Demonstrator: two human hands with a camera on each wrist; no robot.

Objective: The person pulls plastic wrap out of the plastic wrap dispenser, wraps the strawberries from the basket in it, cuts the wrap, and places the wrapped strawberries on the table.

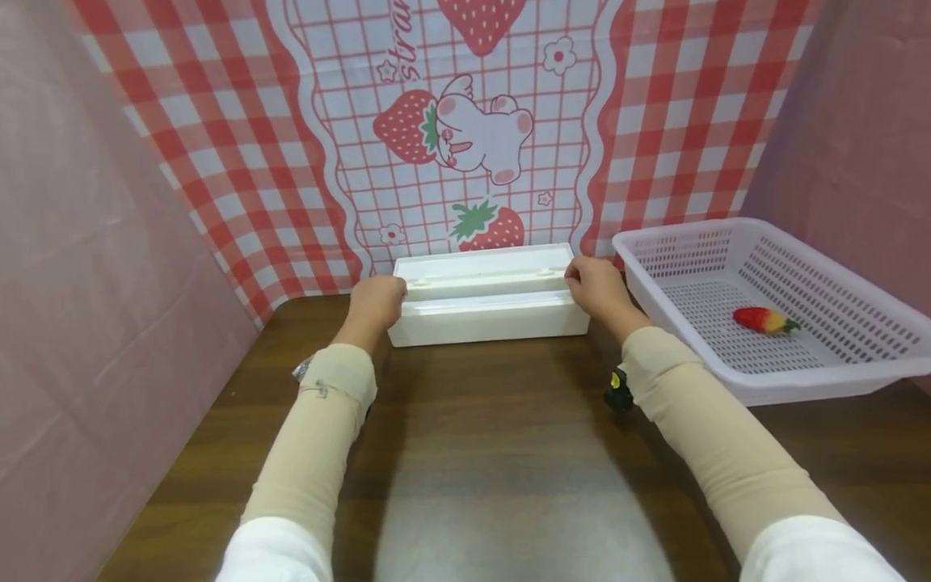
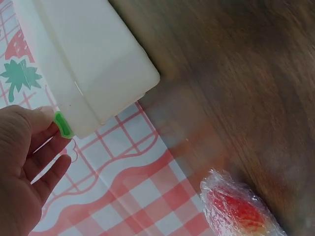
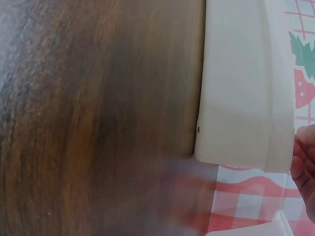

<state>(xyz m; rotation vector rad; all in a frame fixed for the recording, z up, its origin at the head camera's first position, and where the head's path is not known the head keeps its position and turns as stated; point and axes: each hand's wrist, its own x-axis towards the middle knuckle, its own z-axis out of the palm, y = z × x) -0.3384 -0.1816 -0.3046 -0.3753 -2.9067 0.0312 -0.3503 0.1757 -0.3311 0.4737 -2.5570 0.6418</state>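
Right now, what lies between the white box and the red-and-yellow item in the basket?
In the head view: the right hand, then the left wall and part of the floor of the basket.

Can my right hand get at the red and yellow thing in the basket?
Probably yes: the basket is open on top and nothing covers the red and yellow thing. Your right hand is at the white box, so it would first need to leave that and clear the basket's side.

1. Apparently a screened-off workspace; what lies beyond is hidden.
2. Its work surface is a wood-grain table [image 1: 502,436].
3. Behind the table stands a strawberry-print checked cloth [image 1: 665,121].
4. Creased pink sheeting [image 1: 94,323] flanks the table left and right.
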